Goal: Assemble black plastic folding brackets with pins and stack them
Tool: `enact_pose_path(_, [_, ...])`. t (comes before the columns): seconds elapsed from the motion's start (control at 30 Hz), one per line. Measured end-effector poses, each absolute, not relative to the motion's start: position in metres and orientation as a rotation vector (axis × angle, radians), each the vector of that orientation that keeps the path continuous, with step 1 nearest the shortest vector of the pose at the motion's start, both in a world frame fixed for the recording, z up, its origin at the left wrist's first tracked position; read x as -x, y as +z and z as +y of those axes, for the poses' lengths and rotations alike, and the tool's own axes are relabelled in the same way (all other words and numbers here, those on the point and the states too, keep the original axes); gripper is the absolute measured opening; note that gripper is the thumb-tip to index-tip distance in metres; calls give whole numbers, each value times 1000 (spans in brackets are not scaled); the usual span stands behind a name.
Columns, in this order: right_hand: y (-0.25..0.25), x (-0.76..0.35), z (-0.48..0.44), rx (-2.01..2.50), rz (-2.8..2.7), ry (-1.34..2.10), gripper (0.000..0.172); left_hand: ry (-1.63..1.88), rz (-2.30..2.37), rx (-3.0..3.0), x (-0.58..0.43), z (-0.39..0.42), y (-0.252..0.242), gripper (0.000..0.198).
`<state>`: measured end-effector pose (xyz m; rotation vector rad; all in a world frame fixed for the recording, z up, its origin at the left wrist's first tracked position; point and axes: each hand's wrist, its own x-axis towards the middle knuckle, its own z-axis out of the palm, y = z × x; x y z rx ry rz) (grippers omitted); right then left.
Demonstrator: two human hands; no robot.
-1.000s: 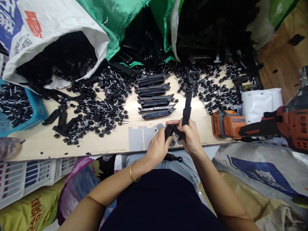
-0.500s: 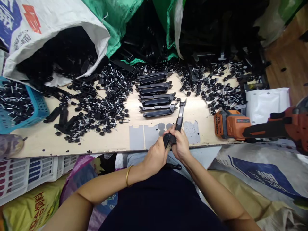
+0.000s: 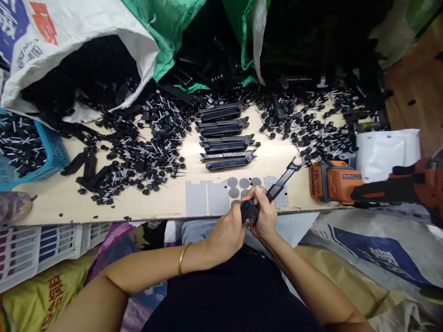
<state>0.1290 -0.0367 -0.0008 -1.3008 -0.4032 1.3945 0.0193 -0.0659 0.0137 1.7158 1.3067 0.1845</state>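
Both my hands are closed on one black plastic bracket arm (image 3: pixel 278 186) at the bench's front edge. My left hand (image 3: pixel 228 230) grips its rounded joint end, and my right hand (image 3: pixel 265 214) wraps round the shaft beside the joint. From my right hand the arm points up and right, ending in a small forked tip. Parts of the joint are hidden by my fingers. Beyond my hands, several similar black folded arms (image 3: pixel 229 146) lie in a stacked row. Grey flat patches and discs (image 3: pixel 217 198) lie on the wood next to my left hand.
Black-headed screws (image 3: pixel 155 133) are heaped on the left, with more screws (image 3: pixel 316 124) on the right. An orange cordless drill (image 3: pixel 335 180) lies at right. A blue basket (image 3: pixel 55 152) stands at left; a white sack (image 3: pixel 138 46) opens at the back.
The held arm has swung from nearly upright to slanting right, its forked tip now farther right. Both hands have shifted slightly right and nearer my body, still gripping.
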Motion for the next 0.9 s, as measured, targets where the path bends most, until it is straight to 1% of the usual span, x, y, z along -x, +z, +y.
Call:
enact_pose_path(0.1, [0, -129, -33, 1257, -466, 1546, 38, 139, 1230, -1792, -19, -61, 19, 30])
enact_pose_path(0.27, [4, -135, -31, 1222, -480, 1349, 36, 75, 1321, -1837, -20, -55, 24, 27])
enact_pose_path(0.3, [5, -138, -32, 1222, -502, 1381, 35, 63, 1274, -1856, -18, -52, 25, 26])
enact_pose_path(0.43, [11, -158, -33, 1232, -604, 1748, 32, -50, 909, -2021, -2, -37, 28, 18])
enact_pose_path(0.47, [13, -160, -34, 1225, -607, 1794, 32, -70, 869, -2056, -1, -36, 28, 16])
enact_pose_path(0.53, [15, -158, -35, 1229, -563, 1715, 32, -67, 945, -2056, -4, -39, 27, 16])
enact_pose_path(0.67, [17, -140, -35, 1277, -457, 1333, 33, -3, 1249, -1919, -24, -53, 24, 26])
enact_pose_path(0.73, [17, -136, -34, 1269, -472, 1306, 34, -18, 1239, -1924, -29, -54, 26, 26])
enact_pose_path(0.83, [15, -136, -30, 1268, -504, 1358, 33, -130, 1196, -1963, -29, -45, 33, 18])
enact_pose_path(0.9, [14, -136, -28, 1266, -491, 1333, 33, -199, 1245, -1984, -29, -39, 37, 15])
